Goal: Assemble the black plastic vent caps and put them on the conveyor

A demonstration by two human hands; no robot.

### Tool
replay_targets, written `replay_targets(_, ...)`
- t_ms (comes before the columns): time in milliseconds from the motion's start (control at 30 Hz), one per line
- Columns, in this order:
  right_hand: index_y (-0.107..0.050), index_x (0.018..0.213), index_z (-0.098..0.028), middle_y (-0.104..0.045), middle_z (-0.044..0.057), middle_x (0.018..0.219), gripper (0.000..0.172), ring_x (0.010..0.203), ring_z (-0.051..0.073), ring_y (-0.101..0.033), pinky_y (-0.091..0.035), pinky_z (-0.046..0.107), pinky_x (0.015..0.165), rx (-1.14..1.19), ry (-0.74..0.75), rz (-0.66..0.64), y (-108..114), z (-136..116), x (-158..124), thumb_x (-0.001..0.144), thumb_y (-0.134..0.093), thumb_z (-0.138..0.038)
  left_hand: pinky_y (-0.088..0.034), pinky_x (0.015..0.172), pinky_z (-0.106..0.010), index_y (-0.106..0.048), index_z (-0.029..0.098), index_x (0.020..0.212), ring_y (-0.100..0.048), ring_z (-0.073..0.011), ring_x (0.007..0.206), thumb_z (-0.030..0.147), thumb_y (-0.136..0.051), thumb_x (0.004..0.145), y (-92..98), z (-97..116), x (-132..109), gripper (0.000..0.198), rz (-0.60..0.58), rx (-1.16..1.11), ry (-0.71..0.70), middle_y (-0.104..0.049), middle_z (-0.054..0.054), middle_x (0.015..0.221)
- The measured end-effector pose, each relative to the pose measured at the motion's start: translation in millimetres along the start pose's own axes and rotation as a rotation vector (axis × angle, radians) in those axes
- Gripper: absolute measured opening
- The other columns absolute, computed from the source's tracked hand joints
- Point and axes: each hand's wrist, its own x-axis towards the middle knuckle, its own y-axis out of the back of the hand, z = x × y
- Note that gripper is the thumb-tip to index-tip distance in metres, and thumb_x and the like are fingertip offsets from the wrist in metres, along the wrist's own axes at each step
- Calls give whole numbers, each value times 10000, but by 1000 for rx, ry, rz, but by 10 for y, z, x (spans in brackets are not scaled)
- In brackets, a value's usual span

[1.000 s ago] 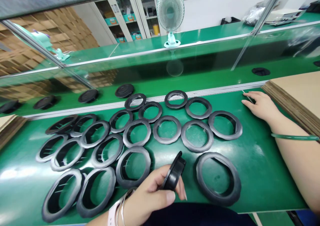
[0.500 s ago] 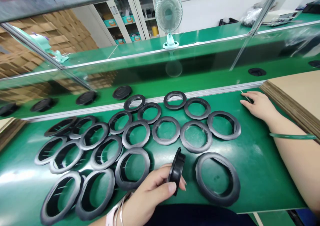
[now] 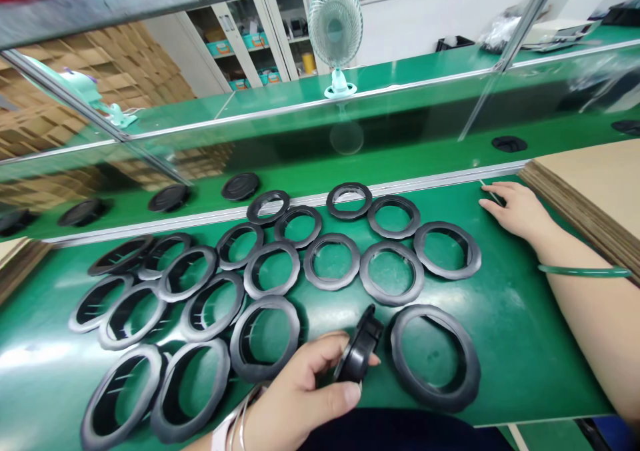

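My left hand (image 3: 315, 388) grips a round black plastic part (image 3: 359, 346) between thumb and fingers, held tilted and nearly edge-on above the near edge of the green bench. Just right of it lies a large black ring (image 3: 470, 371). Far to the right, my right hand (image 3: 520, 211) rests on the bench by the metal rail, its fingers closed around a thin stick-like tool (image 3: 486, 187) that is mostly hidden. Several more black rings (image 3: 333, 281) lie flat or lean on one another across the middle and left of the bench.
Behind the rail (image 3: 400, 186) a green conveyor belt (image 3: 310, 164) carries black round parts (image 3: 240, 186). Flat cardboard is stacked (image 3: 590, 171) at right, with another stack (image 3: 20, 261) at left. Metal framing (image 3: 300, 108) and a fan (image 3: 335, 28) stand beyond.
My left hand has tipped the black part over to the right, turning more of its side into view. Round parts on the belt have shifted slightly left. My right hand stays put.
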Motion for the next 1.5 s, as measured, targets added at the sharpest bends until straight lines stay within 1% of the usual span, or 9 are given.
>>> replay_targets(300,-657,1252,-49,-596,203,1292,421,1244,270,-514,-341,367,1141,24,11,19,-22,19,-3,933,-601,-317,-403,731,-290,-771,151,944,-552,-181,759,462,-633,877,14,19,-22,347,-57,-4,-35,-595,-56,835)
replay_targets(500,-677,1209,-79,-596,205,1288,438,1242,292,-522,-350,404,1144,51,2,23,-72,72,17,914,-558,-380,-349,536,-274,-681,107,641,-480,-149,496,399,-619,793,-140,-64,117,335,-67,-630,-147,-522,-33,522)
replay_targets(667,-718,1094,-117,-640,200,1208,455,1191,336,-576,-397,439,1118,108,8,96,-111,62,40,841,-531,-445,-372,623,-271,-500,165,561,-392,-112,527,333,-557,793,-528,75,375,292,-91,-1189,-129,-330,40,539)
replay_targets(800,-720,1019,-176,-676,179,1127,464,1139,381,-611,-449,504,1071,143,34,155,-120,58,34,794,-502,-519,-332,622,-274,-492,164,587,-418,-131,593,329,-549,795,-660,59,468,272,-158,-1126,-176,-393,6,610)
replay_targets(967,-677,1122,-166,-681,169,1157,518,1121,375,-625,-492,552,1013,182,53,181,-75,-30,55,811,-483,-532,-136,496,-273,-409,173,520,-221,-86,485,343,-536,771,-574,-153,503,329,-144,-1038,-247,-285,36,541)
replay_targets(1067,-657,1178,-145,-654,172,1226,541,1171,361,-598,-461,564,1045,252,74,205,49,-390,136,849,-483,-537,-101,479,-267,-403,171,536,-189,-67,452,342,-542,751,-531,-196,486,308,-174,-1107,-241,-288,46,547)
replay_targets(1233,-646,1256,-232,-591,99,1354,427,1290,303,-520,-394,532,1134,385,406,-6,258,-1544,274,953,-503,-496,-120,473,-258,-456,163,590,-207,-62,433,378,-568,770,-531,-195,449,301,-161,-1148,-257,-330,44,573)
replay_targets(1367,-625,1317,-245,-542,95,1417,422,1361,320,-449,-355,565,1152,418,597,-184,148,-2328,315,945,-558,-432,-175,469,-243,-524,153,660,-265,-60,435,405,-602,795,-536,-199,438,297,-91,-1148,-254,-366,46,584)
replay_targets(1500,-621,1318,-326,-584,3,1378,442,1334,350,-472,-335,593,1143,409,626,-291,17,-2702,229,905,-588,-480,-231,425,-216,-586,150,759,-389,-71,441,434,-623,820,-525,-238,455,293,4,-1108,-253,-447,35,610)
